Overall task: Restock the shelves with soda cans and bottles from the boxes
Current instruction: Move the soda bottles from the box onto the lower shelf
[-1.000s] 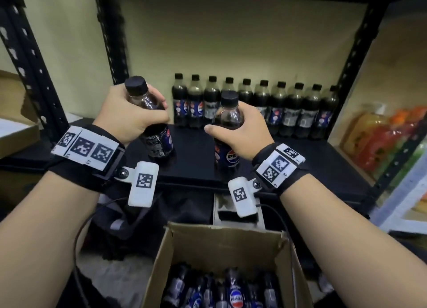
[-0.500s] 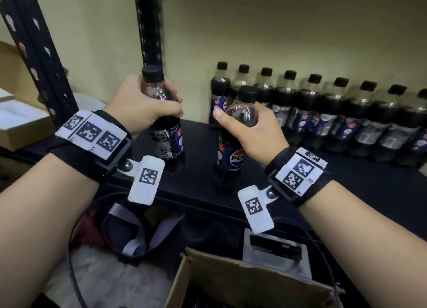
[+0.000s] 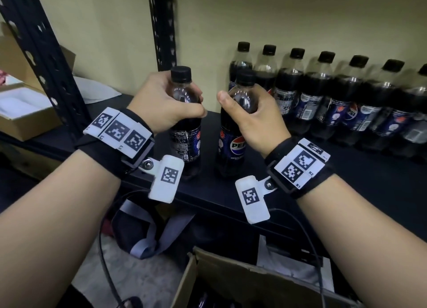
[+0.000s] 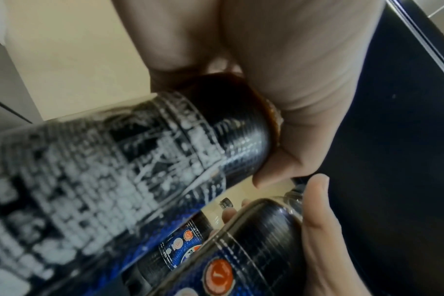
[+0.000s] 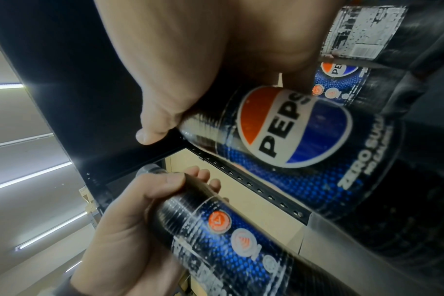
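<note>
Black shelf against a yellow wall, row of bottles along the back. Since a second ago both held bottles have moved left and deeper over the shelf; placement looks near. Left hand grips the left bottle, right hand grips the right bottle. Both stand upright, caps up, long axes vertical, near the row's left end.

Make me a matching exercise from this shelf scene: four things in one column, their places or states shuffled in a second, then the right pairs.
Things
1. bottle with its logo toward the camera
2. bottle with its small print toward the camera
3. row of bottles
4. cardboard box

Places or states
A. along the back wall of the shelf
B. gripped by the left hand
C. below the shelf's front edge
D. gripped by the right hand

Pairs: 1-D, 2-B, 3-A, 4-C
</note>
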Tool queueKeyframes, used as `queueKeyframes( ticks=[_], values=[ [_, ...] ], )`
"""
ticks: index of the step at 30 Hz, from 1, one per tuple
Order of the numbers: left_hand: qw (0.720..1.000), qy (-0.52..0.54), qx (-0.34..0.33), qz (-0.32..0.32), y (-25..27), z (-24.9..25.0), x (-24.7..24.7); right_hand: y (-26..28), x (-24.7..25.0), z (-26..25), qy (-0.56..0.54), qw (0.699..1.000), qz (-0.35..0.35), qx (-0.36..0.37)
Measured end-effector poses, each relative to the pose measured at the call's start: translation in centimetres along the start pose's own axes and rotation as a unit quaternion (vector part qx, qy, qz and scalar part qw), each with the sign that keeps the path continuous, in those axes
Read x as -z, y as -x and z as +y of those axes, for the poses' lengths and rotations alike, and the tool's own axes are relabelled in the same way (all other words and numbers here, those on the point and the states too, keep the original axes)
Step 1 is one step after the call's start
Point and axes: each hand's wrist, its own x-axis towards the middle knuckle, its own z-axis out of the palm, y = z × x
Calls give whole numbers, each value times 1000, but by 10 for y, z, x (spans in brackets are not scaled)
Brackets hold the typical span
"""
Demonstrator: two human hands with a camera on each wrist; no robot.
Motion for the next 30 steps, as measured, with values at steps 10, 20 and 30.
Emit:
queueKeyframes(
  ticks=[10,20,30],
  values=[
    [986,-152,-2,-64,8,-1,22,7,24,-4,101,991,-85,-26],
    [980,-189,-3,-69,21,6,45,20,40,-11,164,984,-72,25],
    [977,-193,-14,-91,4,-6,43,29,13,-22,156,987,-17,24]
  ],
)
